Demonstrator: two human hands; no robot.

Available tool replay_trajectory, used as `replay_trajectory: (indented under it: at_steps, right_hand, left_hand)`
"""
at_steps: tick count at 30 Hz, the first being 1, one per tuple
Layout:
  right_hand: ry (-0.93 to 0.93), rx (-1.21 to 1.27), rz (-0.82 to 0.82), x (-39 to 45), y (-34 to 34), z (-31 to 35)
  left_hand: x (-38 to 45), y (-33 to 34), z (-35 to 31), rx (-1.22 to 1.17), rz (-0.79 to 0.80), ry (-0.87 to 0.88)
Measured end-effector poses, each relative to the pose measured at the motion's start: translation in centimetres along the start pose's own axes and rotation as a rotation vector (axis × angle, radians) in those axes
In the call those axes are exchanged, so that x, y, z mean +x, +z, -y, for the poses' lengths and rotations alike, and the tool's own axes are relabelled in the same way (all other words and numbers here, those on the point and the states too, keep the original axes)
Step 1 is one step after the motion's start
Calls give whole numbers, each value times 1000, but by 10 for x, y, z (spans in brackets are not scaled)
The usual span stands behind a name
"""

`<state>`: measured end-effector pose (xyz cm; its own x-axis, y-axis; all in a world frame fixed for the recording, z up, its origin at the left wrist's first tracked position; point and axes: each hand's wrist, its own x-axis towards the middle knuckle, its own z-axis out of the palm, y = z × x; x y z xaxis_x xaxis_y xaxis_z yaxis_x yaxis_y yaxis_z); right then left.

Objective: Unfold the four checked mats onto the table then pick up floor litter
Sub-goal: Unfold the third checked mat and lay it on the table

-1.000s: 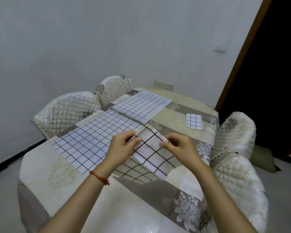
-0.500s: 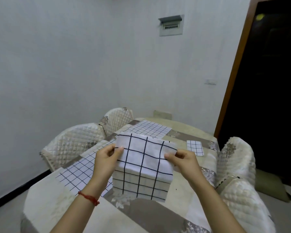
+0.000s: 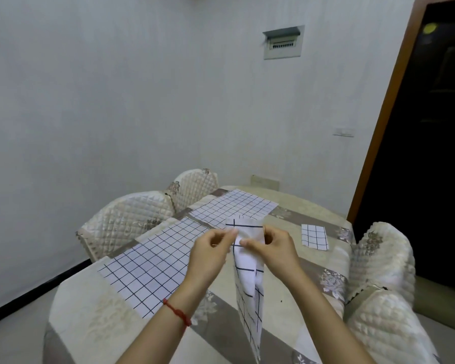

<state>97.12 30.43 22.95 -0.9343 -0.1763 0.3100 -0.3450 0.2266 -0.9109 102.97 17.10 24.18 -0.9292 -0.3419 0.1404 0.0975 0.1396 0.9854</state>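
A half-opened mat (image 3: 247,274) hangs at lower centre of the frame, long axis near vertical, above the table (image 3: 294,206). Both hands pinch its top edge, left hand (image 3: 210,256) and right hand (image 3: 273,253) close together, forearms rising from the bottom edge.

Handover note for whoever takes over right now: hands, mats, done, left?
Left hand and right hand both pinch the top edge of the third mat, held up over the table; it hangs partly unfolded.
Near mat and far mat lie spread flat on the table's left side.
Folded mat sits untouched at far right.
Done: two mats laid out.
Left: open and lay the held one, unfold the fourth, then pick up floor litter, none in view.
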Motion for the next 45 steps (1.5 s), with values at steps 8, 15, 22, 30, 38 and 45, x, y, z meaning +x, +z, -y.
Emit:
replay_trajectory:
  at_steps: [8,15,22,30,38,45]
  right_hand:
    - [-2,63,149,3,-5,-7]
    - [25,118,50,10,-24,-8]
    - [-29,-76,-182,29,-64,-19]
    - [-105,-337,191,41,-61,9]
    - [-97,-291,351,34,-66,15]
    - [-62,-181,279,27,-70,4]
  left_hand:
    - [7,20,3,-314,151,-225]
    - [23,18,15,-293,-123,-168]
    - [51,-28,38,-62,-295,-133]
    - [47,7,22,267,-60,161]
    - [43,33,6,110,308,263]
    - [39,37,10,-2,177,260]
